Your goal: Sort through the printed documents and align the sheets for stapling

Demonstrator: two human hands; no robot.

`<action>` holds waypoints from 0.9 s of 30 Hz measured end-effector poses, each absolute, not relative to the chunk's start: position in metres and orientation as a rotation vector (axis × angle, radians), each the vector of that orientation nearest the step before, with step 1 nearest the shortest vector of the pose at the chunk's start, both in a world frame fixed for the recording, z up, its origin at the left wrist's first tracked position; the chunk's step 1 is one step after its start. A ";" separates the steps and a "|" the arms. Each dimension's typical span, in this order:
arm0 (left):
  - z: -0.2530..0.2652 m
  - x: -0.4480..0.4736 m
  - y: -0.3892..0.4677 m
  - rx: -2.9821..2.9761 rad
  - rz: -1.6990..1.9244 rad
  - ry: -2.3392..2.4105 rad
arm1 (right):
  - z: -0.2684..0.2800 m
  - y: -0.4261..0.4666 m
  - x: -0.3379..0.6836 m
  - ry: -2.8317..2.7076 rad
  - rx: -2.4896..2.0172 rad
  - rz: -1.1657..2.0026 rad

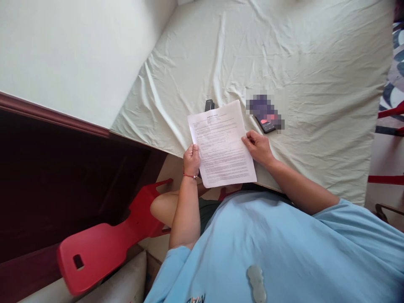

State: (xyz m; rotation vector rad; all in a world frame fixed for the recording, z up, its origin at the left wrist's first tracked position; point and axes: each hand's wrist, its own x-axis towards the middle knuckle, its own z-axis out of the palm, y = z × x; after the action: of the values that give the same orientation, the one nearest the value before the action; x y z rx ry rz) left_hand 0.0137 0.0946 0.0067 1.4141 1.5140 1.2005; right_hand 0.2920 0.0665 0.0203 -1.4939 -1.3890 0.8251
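Observation:
Printed sheets of paper (222, 145) are held up in front of me, over the near edge of the table; how many sheets there are I cannot tell. My left hand (191, 159) grips the lower left edge, thumb on top, and wears a red string bracelet (190, 176). On the opposite edge, my right hand (257, 146) pinches the paper between thumb and fingers. Behind the top edge lies a black stapler-like object (208, 104), partly covered by the sheet. A phone (267, 123), its screen partly blurred out, rests beyond my right hand.
A wrinkled pale green cloth (303, 63) covers the table. To my left stands a red plastic chair (101, 248), near a dark wooden panel (57, 185) and a white wall (72, 50). Pale sacks (126, 280) lie on the floor behind the chair.

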 end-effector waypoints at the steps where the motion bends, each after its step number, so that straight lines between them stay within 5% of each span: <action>1: 0.009 0.015 0.091 1.332 1.196 1.480 | 0.021 0.066 0.293 -1.372 -1.497 0.828; 27: 0.020 0.017 0.009 0.788 1.072 1.438 | 0.027 0.065 0.296 -1.460 -1.493 0.861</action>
State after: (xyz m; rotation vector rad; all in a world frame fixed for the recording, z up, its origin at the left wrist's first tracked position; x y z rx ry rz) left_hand 0.0175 0.0093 0.0199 0.7884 1.4385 1.0725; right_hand 0.2960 0.0653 0.0266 -1.4935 -1.4599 0.8612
